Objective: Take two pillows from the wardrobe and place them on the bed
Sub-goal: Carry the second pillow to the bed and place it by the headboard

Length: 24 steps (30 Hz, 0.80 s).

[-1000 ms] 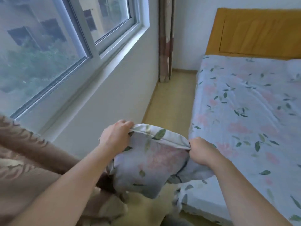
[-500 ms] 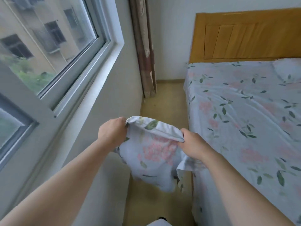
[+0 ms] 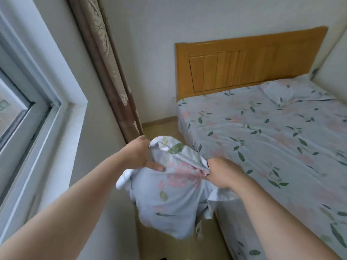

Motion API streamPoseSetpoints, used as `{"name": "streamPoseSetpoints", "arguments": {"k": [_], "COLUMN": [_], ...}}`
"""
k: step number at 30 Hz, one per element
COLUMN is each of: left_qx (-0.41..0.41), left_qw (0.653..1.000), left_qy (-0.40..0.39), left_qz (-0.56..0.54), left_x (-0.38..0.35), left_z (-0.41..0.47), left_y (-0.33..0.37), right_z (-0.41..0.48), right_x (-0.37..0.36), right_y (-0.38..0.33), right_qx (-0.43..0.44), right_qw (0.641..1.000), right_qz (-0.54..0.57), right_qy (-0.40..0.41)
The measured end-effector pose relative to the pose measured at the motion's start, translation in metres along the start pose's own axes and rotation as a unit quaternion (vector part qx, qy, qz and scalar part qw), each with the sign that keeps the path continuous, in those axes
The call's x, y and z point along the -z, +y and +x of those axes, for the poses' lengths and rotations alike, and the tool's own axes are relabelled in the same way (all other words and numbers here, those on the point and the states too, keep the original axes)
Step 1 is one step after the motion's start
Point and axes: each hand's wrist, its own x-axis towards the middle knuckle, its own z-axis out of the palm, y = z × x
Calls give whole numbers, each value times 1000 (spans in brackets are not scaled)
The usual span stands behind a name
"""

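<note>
I hold a floral pillow (image 3: 169, 199) by its upper edge in front of me, hanging over the narrow floor strip beside the bed. My left hand (image 3: 140, 154) grips its left top corner and my right hand (image 3: 221, 173) grips its right top corner. The pillow sags down, pale blue with pink flowers and green leaves. The bed (image 3: 272, 147) with a matching floral sheet lies to the right. A second pillow (image 3: 287, 92) in the same print rests flat near the wooden headboard (image 3: 244, 62).
A window (image 3: 22, 117) with a deep sill fills the left wall. A brown patterned curtain (image 3: 105, 68) hangs in the corner ahead. The tan floor strip (image 3: 161, 126) between wall and bed is narrow.
I have walked forward along the bed toward the headboard. The window has slid off to the left, and the pillow stays held in both hands.
</note>
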Motion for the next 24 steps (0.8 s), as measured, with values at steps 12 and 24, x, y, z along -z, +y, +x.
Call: {"name": "streamPoseSetpoints", "arguments": {"k": [12, 24], "left_qx": [-116, -180], "left_qw": [986, 974], "left_qy": [28, 60], "left_qz": [113, 124], "left_x": [89, 220], "left_z": [278, 565], "left_y": [-17, -4], "right_z": [227, 486], "right_x": [95, 244], "right_y": [26, 60], "right_qx": [-62, -52], "right_qw": [986, 966], "right_qz": [150, 249], "right_qy": [44, 41]}}
